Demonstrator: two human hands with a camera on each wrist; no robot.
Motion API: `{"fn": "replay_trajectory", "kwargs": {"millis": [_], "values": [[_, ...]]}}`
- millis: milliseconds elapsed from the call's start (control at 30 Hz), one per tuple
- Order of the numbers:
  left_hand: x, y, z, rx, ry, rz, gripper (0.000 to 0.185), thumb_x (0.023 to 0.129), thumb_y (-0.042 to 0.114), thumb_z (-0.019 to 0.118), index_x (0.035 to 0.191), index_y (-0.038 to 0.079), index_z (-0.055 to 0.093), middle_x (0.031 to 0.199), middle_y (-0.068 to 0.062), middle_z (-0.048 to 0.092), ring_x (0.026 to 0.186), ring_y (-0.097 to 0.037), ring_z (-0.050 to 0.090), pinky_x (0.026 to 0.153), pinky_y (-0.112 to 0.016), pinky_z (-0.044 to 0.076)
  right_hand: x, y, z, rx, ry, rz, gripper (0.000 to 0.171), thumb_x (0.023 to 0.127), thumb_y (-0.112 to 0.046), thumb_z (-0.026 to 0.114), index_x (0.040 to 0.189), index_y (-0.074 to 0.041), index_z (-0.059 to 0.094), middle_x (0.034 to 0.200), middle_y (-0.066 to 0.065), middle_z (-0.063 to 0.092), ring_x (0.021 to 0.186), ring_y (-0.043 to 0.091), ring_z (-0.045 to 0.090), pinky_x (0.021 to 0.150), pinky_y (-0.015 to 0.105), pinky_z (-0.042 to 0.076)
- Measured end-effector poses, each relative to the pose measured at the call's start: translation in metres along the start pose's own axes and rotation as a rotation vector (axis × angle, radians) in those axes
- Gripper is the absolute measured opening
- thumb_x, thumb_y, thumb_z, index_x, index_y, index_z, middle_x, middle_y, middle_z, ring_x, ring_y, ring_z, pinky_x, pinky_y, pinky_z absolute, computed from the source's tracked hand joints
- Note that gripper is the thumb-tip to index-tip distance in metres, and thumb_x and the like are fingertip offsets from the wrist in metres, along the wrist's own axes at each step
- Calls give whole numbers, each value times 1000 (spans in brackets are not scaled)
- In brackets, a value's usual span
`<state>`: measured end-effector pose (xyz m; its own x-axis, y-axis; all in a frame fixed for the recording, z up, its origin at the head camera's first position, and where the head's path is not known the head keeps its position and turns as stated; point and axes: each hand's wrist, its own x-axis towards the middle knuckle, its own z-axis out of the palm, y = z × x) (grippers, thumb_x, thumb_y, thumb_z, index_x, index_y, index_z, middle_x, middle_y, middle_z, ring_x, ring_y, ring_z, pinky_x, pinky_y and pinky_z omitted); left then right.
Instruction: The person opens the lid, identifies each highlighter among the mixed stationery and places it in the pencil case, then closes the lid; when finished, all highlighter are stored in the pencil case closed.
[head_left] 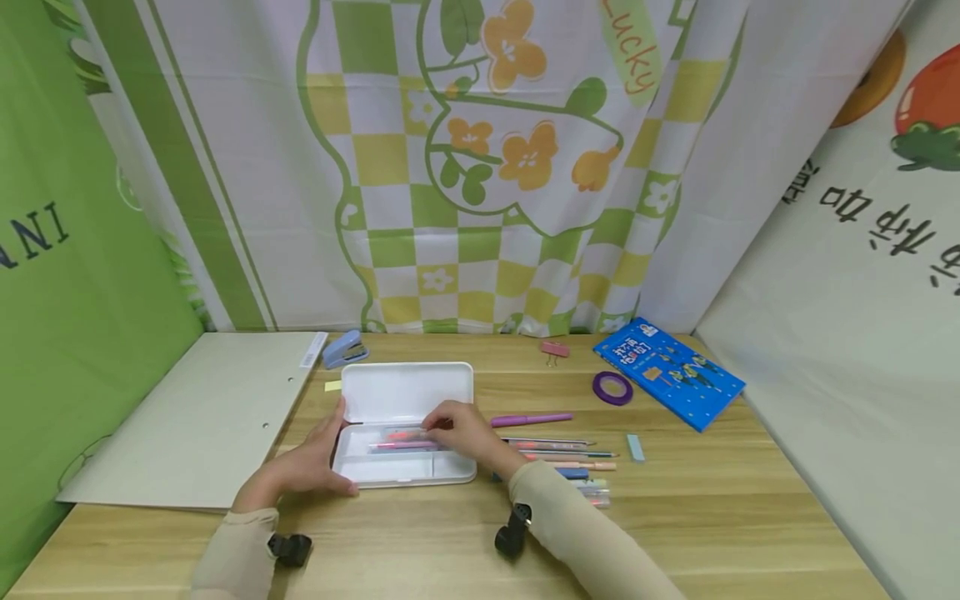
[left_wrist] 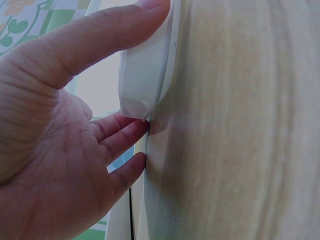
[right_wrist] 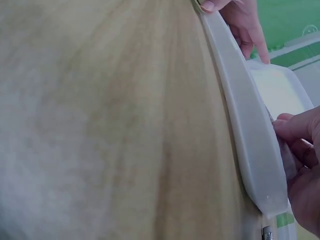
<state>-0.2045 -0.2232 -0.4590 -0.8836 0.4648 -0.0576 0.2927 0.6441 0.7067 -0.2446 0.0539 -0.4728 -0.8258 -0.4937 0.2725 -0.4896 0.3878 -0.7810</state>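
Observation:
A white pencil case (head_left: pixel 356 468) lies on the wooden table with its lid (head_left: pixel 407 392) raised at the back. My left hand (head_left: pixel 311 458) holds its left end, thumb at the front corner and fingers behind; in the left wrist view the thumb (left_wrist: pixel 115 37) lies along the case wall. Several pens (head_left: pixel 405 446), clear with pink and orange parts, lie in the rear compartment. Over their right ends, my right hand (head_left: pixel 468 429) pinches a clear pen between thumb and fingers, mostly hidden by them. In the right wrist view that hand (right_wrist: pixel 305 165) reaches over the case's rim.
Right of the case lie several pens and pencils (head_left: pixel 570 455), a purple pen (head_left: pixel 531 420) and a light blue eraser (head_left: pixel 635 448). Farther back are purple tape (head_left: pixel 597 390), a pink binder clip (head_left: pixel 555 350) and a blue book (head_left: pixel 667 371). A stapler (head_left: pixel 343 350) and large board (head_left: pixel 195 417) lie left.

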Motion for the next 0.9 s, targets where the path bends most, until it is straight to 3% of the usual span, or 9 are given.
{"fn": "replay_trajectory", "kwargs": {"millis": [133,267,533,733,900], "values": [[0,1,0,6,-2,5,137,62,28,88,144,-9,-15,148,-38,2,135,-51,5,107,-63,10,-1,-1,3,-91,-6,-34,7,80,3,69,86,-1,71,84,8,67,79,12,59,74,21,49],[-1,3,0,10,1,12,135,62,26,88,144,-10,-14,146,-39,8,134,-52,8,106,-63,11,-4,-1,4,-104,9,-51,7,80,2,69,85,-2,71,84,7,68,80,13,60,75,21,49],[0,0,0,4,-7,-6,137,63,28,88,144,-8,-16,148,-38,3,136,-51,4,107,-62,9,-9,0,-4,50,67,-15,9,81,6,66,88,4,70,91,11,67,87,21,62,80,23,51],[0,0,1,-1,-1,-4,138,62,29,88,144,-8,-16,147,-38,4,135,-51,4,107,-63,9,-16,-4,-22,193,22,49,10,85,4,64,94,5,69,96,16,67,90,18,61,82,24,51],[0,1,0,-1,-4,-13,137,62,29,88,145,-7,-16,148,-37,4,136,-51,4,107,-63,9,-28,-2,-49,222,-54,134,15,90,-6,62,101,1,69,99,13,67,87,11,60,77,24,51]]}}
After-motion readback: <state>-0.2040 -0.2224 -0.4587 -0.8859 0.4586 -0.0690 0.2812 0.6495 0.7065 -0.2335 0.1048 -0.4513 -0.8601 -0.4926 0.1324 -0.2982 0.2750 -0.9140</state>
